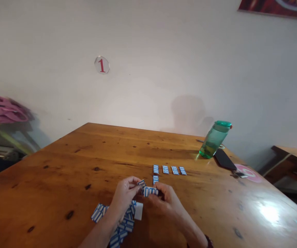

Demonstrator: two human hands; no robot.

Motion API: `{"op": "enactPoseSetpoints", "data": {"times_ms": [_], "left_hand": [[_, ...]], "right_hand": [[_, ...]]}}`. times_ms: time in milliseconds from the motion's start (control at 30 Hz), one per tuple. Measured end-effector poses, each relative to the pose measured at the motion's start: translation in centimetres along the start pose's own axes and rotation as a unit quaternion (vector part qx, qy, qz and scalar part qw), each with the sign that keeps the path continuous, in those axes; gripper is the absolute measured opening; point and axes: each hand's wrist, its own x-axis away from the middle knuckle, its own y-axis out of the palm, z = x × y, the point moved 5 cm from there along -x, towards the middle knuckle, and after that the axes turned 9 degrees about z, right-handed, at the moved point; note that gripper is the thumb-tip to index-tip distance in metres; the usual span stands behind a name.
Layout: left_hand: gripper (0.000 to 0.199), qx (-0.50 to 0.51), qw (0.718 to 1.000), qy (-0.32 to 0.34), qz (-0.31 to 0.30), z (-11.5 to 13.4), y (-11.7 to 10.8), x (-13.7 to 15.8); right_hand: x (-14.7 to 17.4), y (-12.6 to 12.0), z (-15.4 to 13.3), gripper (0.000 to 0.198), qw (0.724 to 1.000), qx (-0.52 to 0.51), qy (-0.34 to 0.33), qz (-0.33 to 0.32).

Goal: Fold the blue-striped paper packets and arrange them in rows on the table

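My left hand (124,194) pinches a small blue-and-white patterned card (141,183) between thumb and fingers. Close beside it, my right hand (167,199) grips another such card (150,191) by its right end; the two cards nearly meet or overlap. Under my left wrist lies a loose pile of the same cards (125,225), partly hidden by the forearm. One plain white card (138,211) rests at the pile's right edge. Beyond my hands, several cards form a spaced row (165,169), and a single card (155,179) sits below the row's left end.
A green water bottle (215,139) stands at the table's right rear. Near it are a dark phone (224,159), a pink disc (253,173) and what look like keys (238,174). The wooden table (60,165) meets a white wall behind. A pink cloth (3,110) lies off to the left.
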Motion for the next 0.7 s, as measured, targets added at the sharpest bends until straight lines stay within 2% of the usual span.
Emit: {"op": "enactPoseSetpoints", "data": {"times_ms": [167, 333, 433, 567, 633, 700], "left_hand": [[0.017, -0.025, 0.999, 0.011, -0.022, 0.3, 0.3, 0.3], [0.012, -0.066, 0.996, 0.046, -0.026, 0.4, 0.7, 0.5], [0.010, -0.059, 0.996, 0.067, -0.011, 0.2, 0.7, 0.3], [0.013, -0.023, 0.998, 0.052, 0.010, -0.3, 0.5, 0.1], [0.016, 0.000, 0.999, 0.039, 0.001, -0.3, 0.6, 0.3], [0.020, 0.035, 0.999, 0.019, -0.017, -0.1, 0.8, 0.6]], "right_hand": [[-0.4, -0.4, 0.9, 0.017, 0.995, 0.099, -0.023, 0.018], [-0.4, -0.3, 1.3, 0.018, 0.992, 0.113, -0.034, 0.035], [-0.4, -0.2, 1.2, 0.018, 0.997, 0.053, -0.017, 0.058], [-0.5, 0.1, 1.5, 0.022, 0.986, -0.123, 0.043, 0.106], [-0.6, 0.3, 1.6, 0.026, 0.975, -0.183, 0.058, 0.112], [-0.6, 0.3, 1.5, 0.028, 0.972, -0.196, 0.052, 0.118]]}}
